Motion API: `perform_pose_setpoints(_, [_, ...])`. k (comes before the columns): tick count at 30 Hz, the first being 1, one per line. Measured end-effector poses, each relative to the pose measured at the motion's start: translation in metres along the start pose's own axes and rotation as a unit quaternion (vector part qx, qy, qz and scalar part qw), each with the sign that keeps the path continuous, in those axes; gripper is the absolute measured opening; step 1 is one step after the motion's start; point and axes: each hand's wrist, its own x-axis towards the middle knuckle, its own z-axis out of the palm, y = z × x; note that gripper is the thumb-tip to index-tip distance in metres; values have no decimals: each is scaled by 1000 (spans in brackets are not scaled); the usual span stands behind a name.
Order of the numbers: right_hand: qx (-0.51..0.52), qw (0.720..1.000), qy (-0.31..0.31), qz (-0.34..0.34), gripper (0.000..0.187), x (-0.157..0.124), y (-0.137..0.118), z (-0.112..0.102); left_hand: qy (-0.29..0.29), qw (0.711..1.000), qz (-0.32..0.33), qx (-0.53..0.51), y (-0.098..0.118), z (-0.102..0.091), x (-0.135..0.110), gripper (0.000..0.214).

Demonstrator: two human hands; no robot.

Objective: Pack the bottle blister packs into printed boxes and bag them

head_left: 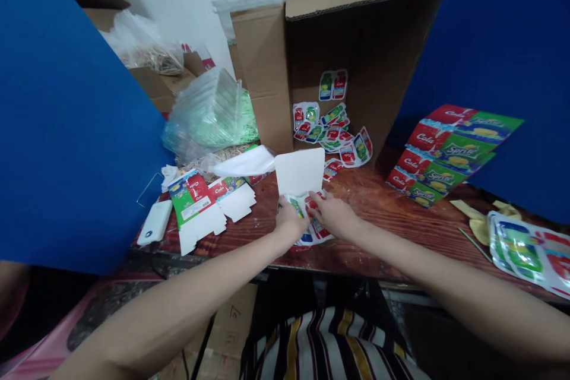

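Observation:
In front of me on the table, a shiny red-and-green Cola and Sprite sachet (307, 240) lies under both hands. Behind it stands a white cardboard flap (300, 171), apparently part of a small carton whose body is mostly covered. My left hand (291, 222) is closed on the sachet's left side, with its fingers curled. From the right, my right hand (335, 215) presses bent fingers onto the sachet's top. My hands partly hide the edges there. Just beyond, several similar sachets (332, 130) spill out of a large brown cardboard box (262, 77).
Flattened printed cartons (193, 202) lie at left beside a white device (155, 221). Stacked Cola-Sprite cartons (440, 157) stand at right, near a large sachet (529, 249). Clear plastic trays (207, 107) are back left. Blue partitions (66, 130) flank the table.

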Motion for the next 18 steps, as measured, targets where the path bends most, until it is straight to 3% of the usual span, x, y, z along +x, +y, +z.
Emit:
perform_pose_setpoints(2, [-20,1000,23,1,51,-1,-3,3,27,981,99,165,2,-5,-5,90])
perform_pose_setpoints(3, [-34,999,40,-3,50,-3,-5,4,33,950,161,267,2,-8,-7,80])
perform_pose_setpoints(5, [-69,994,83,-21,49,-6,-6,6,38,852,270,448,0,-15,-9,51])
perform_pose_setpoints(7, [-102,985,126,-57,45,-6,-6,8,50,773,321,544,-4,-19,-9,29])
perform_pose_setpoints(9, [-119,978,131,-109,37,-3,-2,10,60,738,316,593,-9,-19,-7,24])
perform_pose_setpoints(11, [-126,975,100,-153,30,3,2,12,62,741,283,606,-13,-16,-4,22])
perform_pose_setpoints(13, [-131,974,76,-168,27,6,5,14,63,763,266,585,-16,-16,-2,21])
perform_pose_setpoints(16, [-129,974,101,-157,30,4,6,14,82,816,328,468,-18,-23,-4,26])
perform_pose_setpoints(18, [-108,971,127,-172,35,-3,2,13,134,858,359,341,-22,-32,-7,25])
